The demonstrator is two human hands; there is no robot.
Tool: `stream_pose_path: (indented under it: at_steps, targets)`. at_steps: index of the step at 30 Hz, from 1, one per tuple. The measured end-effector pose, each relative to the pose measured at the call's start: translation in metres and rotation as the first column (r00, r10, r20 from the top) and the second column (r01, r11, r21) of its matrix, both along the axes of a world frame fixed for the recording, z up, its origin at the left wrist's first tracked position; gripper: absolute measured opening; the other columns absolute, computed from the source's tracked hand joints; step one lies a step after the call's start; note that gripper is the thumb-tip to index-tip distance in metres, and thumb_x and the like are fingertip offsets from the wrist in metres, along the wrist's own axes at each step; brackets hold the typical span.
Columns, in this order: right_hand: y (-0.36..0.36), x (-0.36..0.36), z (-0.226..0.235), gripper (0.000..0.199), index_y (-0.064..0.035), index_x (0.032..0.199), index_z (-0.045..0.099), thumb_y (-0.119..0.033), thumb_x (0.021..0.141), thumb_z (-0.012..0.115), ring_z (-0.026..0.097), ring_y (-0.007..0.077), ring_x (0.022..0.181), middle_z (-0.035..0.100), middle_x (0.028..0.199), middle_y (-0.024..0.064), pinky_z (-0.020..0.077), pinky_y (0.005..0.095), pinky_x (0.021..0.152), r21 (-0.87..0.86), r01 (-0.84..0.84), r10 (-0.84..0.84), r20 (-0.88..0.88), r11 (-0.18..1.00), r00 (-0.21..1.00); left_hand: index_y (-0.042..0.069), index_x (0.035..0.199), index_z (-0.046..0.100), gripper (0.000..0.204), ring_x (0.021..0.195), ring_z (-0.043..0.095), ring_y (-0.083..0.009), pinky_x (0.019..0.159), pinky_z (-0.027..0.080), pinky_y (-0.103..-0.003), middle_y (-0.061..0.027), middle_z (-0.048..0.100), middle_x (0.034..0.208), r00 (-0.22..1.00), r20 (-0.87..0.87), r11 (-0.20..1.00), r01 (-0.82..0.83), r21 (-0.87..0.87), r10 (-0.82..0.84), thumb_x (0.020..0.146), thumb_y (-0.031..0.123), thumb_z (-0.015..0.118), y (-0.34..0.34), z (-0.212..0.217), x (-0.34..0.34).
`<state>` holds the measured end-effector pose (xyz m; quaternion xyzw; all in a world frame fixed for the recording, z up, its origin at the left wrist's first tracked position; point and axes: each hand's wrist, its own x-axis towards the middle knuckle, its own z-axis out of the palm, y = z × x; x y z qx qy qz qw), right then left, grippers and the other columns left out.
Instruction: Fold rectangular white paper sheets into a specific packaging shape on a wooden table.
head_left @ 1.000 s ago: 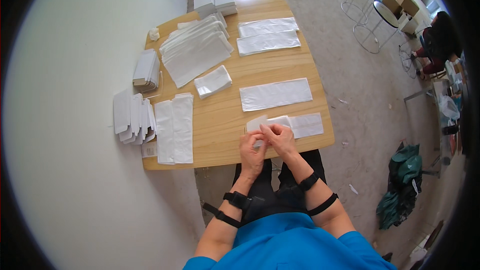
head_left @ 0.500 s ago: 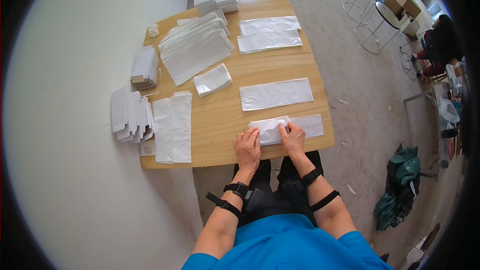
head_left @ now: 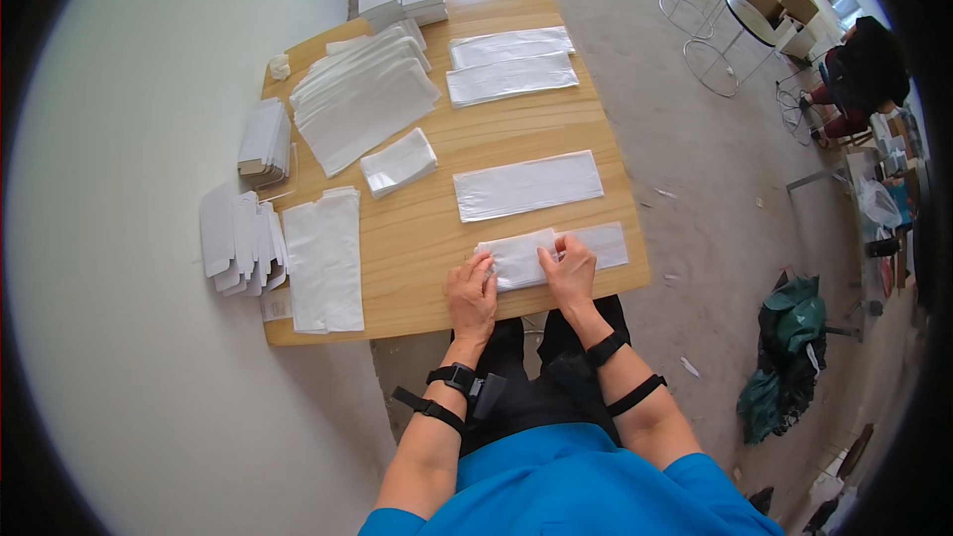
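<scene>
Once raised, hands (head_left: 521,283) down on packet (head_left: 516,258).

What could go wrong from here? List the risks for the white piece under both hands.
1. The folded white piece lies on a longer clear sleeve close to the table's near edge; a push toward the body might slide both off.
2. The left hand and right hand press only its two ends, so the middle may bulge or crease unevenly.
3. The fanned white cartons overhang the table's left side and could drop if the table is jolted.
</scene>
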<state>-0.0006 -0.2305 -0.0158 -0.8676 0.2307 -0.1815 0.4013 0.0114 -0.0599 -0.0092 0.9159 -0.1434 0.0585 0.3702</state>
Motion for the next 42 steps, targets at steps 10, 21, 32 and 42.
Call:
stream_pose_path:
  at_steps: [10, 21, 32, 42]
  targets:
    - [-0.035, -0.016, 0.029, 0.02, -0.0004, 0.089, 0.058, -0.007, 0.075, 0.07, 0.059, 0.0361, 0.084, 0.06, 0.091, 0.0179, 0.0478, 0.0417, 0.073, -0.037, 0.046, -0.05, -0.113, 0.998, 0.992, 0.01, 0.111, 0.063, 0.035, 0.103, 0.053, -0.0249, 0.091, 0.04, -0.038, -0.0026, 0.06, 0.12, 0.997, 0.043, 0.998, 0.062, -0.023, -0.061, 0.077, 0.016, 0.071, 0.013, 0.02, 0.005]
    - [0.003, 0.016, 0.034, 0.014, 0.0002, 0.093, 0.064, 0.002, 0.079, 0.063, 0.064, 0.0243, 0.073, 0.064, 0.087, 0.0153, 0.0521, 0.0315, 0.065, 0.271, -0.407, 0.4, 0.084, 0.872, 0.913, 0.007, 0.102, 0.066, 0.025, 0.097, 0.056, -0.0282, 0.085, 0.045, -0.036, -0.0083, 0.062, 0.102, 0.981, -0.028, 0.981, 0.193, 0.018, -0.193, 0.077, 0.007, 0.069, 0.02, 0.015, 0.036]
    - [-0.006, 0.01, 0.004, 0.03, 0.0001, 0.096, 0.06, 0.011, 0.068, 0.06, 0.06, 0.0181, 0.076, 0.06, 0.086, 0.0087, 0.053, 0.0283, 0.07, 0.354, -0.446, 0.469, 0.024, 0.822, 0.883, 0.008, 0.11, 0.063, 0.044, 0.103, 0.053, -0.028, 0.092, 0.044, -0.037, -0.0089, 0.057, 0.106, 0.931, -0.205, 0.953, 0.296, -0.062, -0.303, 0.068, 0.013, 0.078, 0.041, 0.013, 0.037]
    - [-0.01, 0.014, 0.019, 0.025, -0.0004, 0.093, 0.062, 0.006, 0.069, 0.062, 0.061, 0.0196, 0.075, 0.061, 0.086, 0.0095, 0.052, 0.0296, 0.069, 0.342, -0.445, 0.476, -0.007, 0.828, 0.88, 0.005, 0.114, 0.061, 0.039, 0.096, 0.055, -0.0226, 0.084, 0.046, -0.034, -0.0094, 0.057, 0.109, 0.956, -0.252, 0.973, 0.095, -0.209, -0.148, 0.077, 0.013, 0.072, 0.047, 0.034, 0.026]
